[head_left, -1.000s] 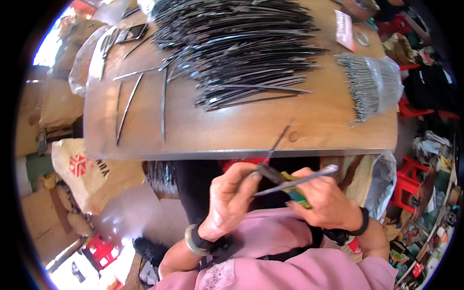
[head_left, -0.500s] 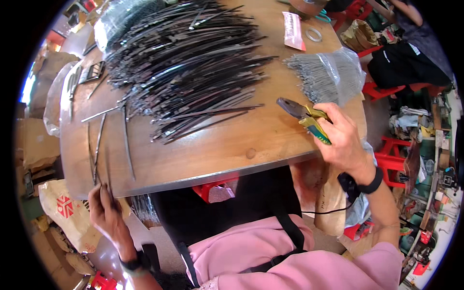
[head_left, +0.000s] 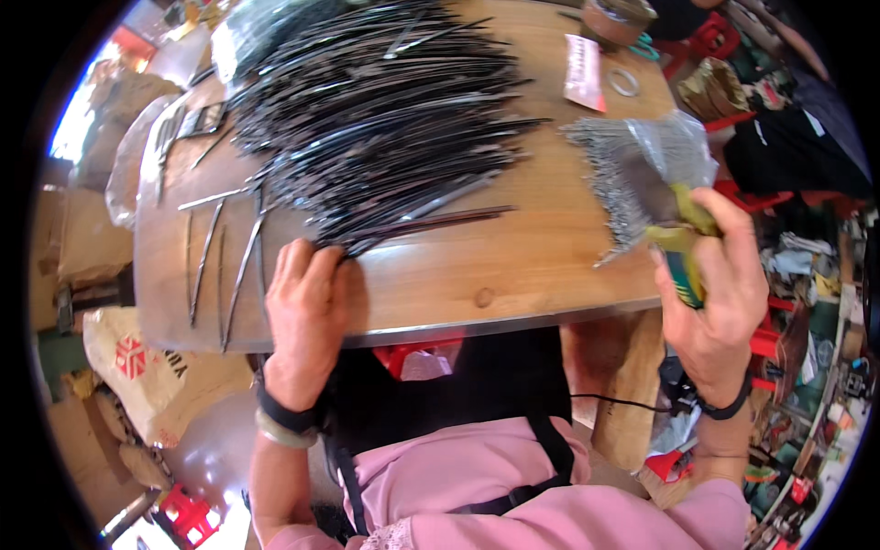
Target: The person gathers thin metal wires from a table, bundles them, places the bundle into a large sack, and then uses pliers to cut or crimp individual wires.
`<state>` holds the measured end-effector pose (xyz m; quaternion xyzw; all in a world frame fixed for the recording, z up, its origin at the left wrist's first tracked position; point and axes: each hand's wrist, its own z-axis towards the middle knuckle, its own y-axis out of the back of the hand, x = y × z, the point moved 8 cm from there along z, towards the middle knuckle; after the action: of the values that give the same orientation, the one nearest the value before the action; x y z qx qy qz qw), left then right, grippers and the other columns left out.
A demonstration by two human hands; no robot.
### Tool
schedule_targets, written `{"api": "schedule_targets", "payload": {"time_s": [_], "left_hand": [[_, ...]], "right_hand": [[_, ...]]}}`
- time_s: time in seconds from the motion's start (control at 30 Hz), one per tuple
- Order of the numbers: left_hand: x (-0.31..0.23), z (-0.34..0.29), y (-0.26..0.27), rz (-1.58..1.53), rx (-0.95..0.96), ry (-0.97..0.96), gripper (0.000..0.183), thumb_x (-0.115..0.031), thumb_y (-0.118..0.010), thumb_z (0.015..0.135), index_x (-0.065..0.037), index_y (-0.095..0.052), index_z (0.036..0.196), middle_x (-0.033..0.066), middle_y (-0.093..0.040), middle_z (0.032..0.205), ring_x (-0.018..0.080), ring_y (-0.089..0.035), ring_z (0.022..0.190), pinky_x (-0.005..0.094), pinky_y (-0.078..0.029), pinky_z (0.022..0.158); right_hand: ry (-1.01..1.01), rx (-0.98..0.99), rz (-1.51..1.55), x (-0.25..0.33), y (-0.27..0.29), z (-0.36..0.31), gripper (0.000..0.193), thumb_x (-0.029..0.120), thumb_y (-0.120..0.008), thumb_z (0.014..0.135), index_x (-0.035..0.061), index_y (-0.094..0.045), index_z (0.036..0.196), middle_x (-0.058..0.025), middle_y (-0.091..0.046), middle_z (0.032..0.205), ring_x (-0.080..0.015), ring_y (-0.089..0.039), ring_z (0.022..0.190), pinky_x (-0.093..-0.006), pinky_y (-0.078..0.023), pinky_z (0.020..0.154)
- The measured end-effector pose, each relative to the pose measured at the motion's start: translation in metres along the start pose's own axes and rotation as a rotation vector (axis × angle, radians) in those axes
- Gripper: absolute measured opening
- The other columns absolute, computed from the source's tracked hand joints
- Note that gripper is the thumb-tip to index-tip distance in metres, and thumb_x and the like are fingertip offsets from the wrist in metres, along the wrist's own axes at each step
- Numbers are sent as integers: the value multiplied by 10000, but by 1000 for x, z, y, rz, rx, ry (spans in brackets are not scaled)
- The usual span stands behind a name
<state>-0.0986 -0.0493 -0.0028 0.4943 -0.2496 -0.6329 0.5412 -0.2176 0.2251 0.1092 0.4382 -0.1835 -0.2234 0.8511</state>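
A big heap of long thin black strips [head_left: 394, 119] covers the middle of the wooden table [head_left: 532, 247]. At the heap's near left corner my left hand [head_left: 307, 289] is closed, its fingertips pinching the end of a black strip. In my right hand [head_left: 720, 307] are pliers [head_left: 683, 257] with yellow and green handles, blurred by motion. The pliers' jaws pass over a bundle of thin grey rods [head_left: 610, 174], partly wrapped in clear plastic. Several loose strips [head_left: 240, 280] lie apart on the table, left of my left hand.
A pink and white packet [head_left: 584, 73] and a clear ring [head_left: 623, 82] lie beyond the grey bundle. A brown pot [head_left: 619, 20] stands at the far edge beside teal scissors [head_left: 645, 46]. Sacks and a red stool [head_left: 190, 515] sit at lower left.
My left hand has moved right and away from me, from the loose strips to the heap's corner. My right hand, with the pliers, has shifted right and slightly nearer.
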Motion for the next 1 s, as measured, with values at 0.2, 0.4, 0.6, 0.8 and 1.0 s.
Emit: {"api": "schedule_targets", "payload": {"time_s": [0.2, 0.4, 0.6, 0.8, 1.0], "left_hand": [[0, 1, 18, -41, 24, 67, 148, 55, -668, 813, -6, -631, 943, 152, -565, 887, 354, -606, 794, 399, -492, 691], [21, -38, 54, -336, 69, 426, 85, 82, -666, 826, 23, -607, 841, 91, -535, 751, 201, -550, 600, 283, -419, 548], [41, -126, 21, -1352, -41, 1218, 90, -47, -669, 910, -4, -597, 878, 102, -618, 760, 165, -554, 477, 269, -411, 390], [57, -92, 30, -1369, -63, 1112, 81, -55, -638, 933, -7, -601, 987, 104, -609, 795, 169, -549, 530, 268, -435, 441], [-4, -119, 15, -1963, -130, 1239, 350, -45, -689, 875, -5, -592, 1209, 128, -652, 873, 186, -568, 555, 286, -478, 459]], "right_hand": [[-537, -307, 796, -45, -11, -60, 142, 67, -680, 870, -4, -647, 989, -141, -591, 1180, -160, -555, 991, -300, -460, 866], [-786, -125, 753, -61, -20, -90, 141, 90, -675, 897, -26, -668, 976, -119, -622, 1115, -175, -586, 952, -303, -459, 857], [-897, -302, 1382, -37, -46, -93, 125, 40, -641, 915, -39, -647, 1012, -156, -576, 1183, -159, -560, 841, -306, -468, 717], [-905, -234, 1326, -28, -53, -91, 119, 47, -652, 912, -32, -651, 1001, -158, -579, 1178, -153, -560, 858, -302, -465, 719], [-935, -205, 1561, -10, -59, -91, 173, 94, -660, 902, -24, -616, 1021, -177, -542, 1168, -194, -548, 844, -317, -457, 721]]}}
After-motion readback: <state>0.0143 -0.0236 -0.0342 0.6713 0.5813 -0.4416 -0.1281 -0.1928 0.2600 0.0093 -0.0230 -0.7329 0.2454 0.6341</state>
